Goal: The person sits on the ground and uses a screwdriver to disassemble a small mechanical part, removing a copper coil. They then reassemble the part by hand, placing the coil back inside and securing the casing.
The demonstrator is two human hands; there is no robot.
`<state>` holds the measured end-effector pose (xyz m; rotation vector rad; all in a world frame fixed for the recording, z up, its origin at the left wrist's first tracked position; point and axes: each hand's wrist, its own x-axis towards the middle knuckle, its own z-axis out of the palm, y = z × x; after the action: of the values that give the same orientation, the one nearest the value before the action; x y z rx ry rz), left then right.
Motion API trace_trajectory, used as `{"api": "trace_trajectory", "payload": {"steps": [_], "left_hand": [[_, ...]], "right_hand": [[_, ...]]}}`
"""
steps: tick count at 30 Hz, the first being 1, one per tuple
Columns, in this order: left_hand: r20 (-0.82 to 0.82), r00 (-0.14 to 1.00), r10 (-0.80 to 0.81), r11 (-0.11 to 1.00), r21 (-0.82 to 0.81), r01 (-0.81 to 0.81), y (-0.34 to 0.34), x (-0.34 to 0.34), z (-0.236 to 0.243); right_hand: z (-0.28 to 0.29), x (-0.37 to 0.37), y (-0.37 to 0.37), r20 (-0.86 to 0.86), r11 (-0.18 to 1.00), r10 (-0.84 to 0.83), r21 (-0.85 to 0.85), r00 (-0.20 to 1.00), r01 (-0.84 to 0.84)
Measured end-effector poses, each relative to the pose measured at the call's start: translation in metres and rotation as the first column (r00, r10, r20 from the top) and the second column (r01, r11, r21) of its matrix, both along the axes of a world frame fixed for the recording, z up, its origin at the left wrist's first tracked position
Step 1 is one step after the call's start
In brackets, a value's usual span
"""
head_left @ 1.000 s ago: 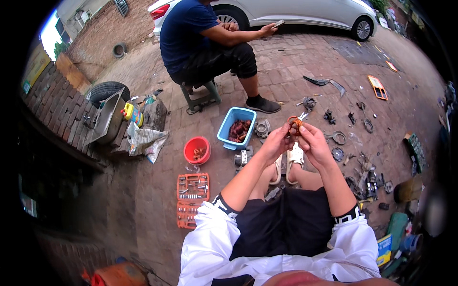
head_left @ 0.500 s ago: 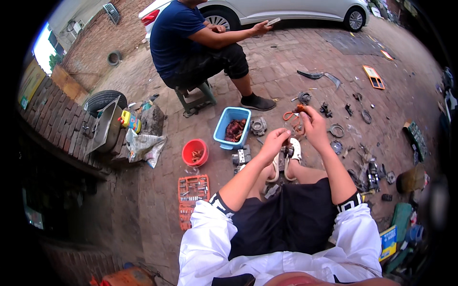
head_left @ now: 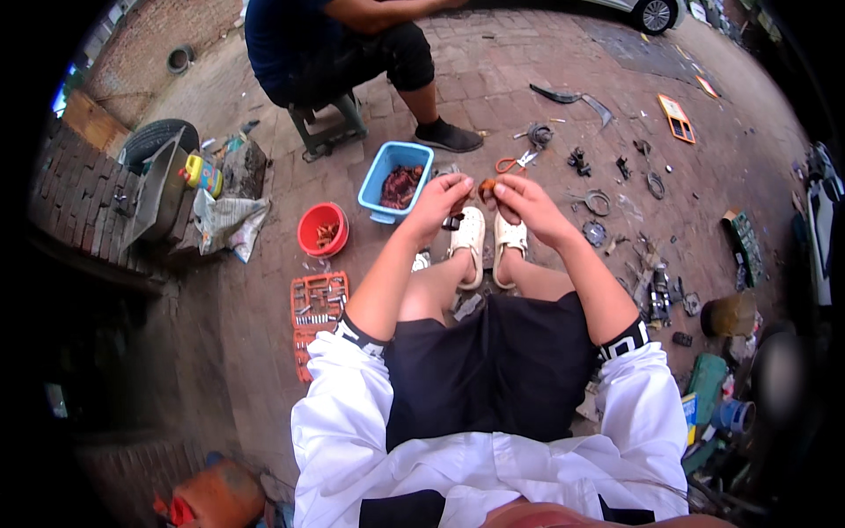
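Observation:
My left hand (head_left: 437, 208) is closed with a small dark part (head_left: 453, 222) at its fingers. Close beside it, my right hand (head_left: 525, 204) pinches a small reddish-brown piece (head_left: 487, 188); its exact kind is too small to make out. Both hands are held above my white shoes (head_left: 469, 236). Just beyond them on the bricks lie orange-handled scissors (head_left: 510, 165). To the left stands a blue plastic bin (head_left: 373, 195) holding a heap of dark reddish strands. A red bucket (head_left: 340, 231) nearer me contains some copper-coloured pieces.
An orange socket-set case (head_left: 319, 299) lies open at the left. A person (head_left: 352, 66) sits on a stool (head_left: 328, 128) ahead. Metal rings (head_left: 597, 202), curved blades (head_left: 572, 97) and several loose parts lie scattered to the right. A yellow jug (head_left: 202, 174) stands far left.
My hands have come closer together, the right one lowering toward the left, with the reddish-brown piece between them. The view has shifted, so the seated person's upper body is mostly cut off.

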<state>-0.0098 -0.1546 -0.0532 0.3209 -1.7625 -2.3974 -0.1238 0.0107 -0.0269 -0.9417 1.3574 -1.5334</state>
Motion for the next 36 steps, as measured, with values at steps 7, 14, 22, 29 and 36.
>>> {"api": "trace_trajectory", "payload": {"steps": [7, 14, 22, 29, 36], "left_hand": [[-0.026, 0.999, -0.022, 0.995, 0.096, 0.024, 0.012, -0.011, -0.003], [0.050, 0.992, 0.118, 0.967, -0.233, -0.103, 0.027, -0.015, -0.004], [0.354, 0.888, 0.292, 0.929, -0.325, -0.176, 0.012, -0.022, -0.042], [0.271, 0.810, 0.521, 0.615, -0.777, -0.136, -0.010, -0.012, -0.049], [0.174, 0.946, 0.273, 0.944, -0.240, -0.228, -0.027, -0.007, -0.053]], "right_hand": [[0.014, 0.002, -0.006, 0.513, 0.960, -0.088, -0.186, 0.854, 0.211], [0.002, 0.008, -0.011, -0.306, 0.990, -0.134, -0.002, 0.943, 0.140], [-0.035, 0.012, -0.033, -0.950, 0.945, 0.186, 0.243, 0.250, 0.219], [-0.028, 0.020, -0.043, -0.945, 0.935, 0.234, 0.283, 0.227, 0.214], [-0.019, -0.004, -0.026, -0.240, 0.933, -0.159, 0.282, 0.958, 0.225]]}}
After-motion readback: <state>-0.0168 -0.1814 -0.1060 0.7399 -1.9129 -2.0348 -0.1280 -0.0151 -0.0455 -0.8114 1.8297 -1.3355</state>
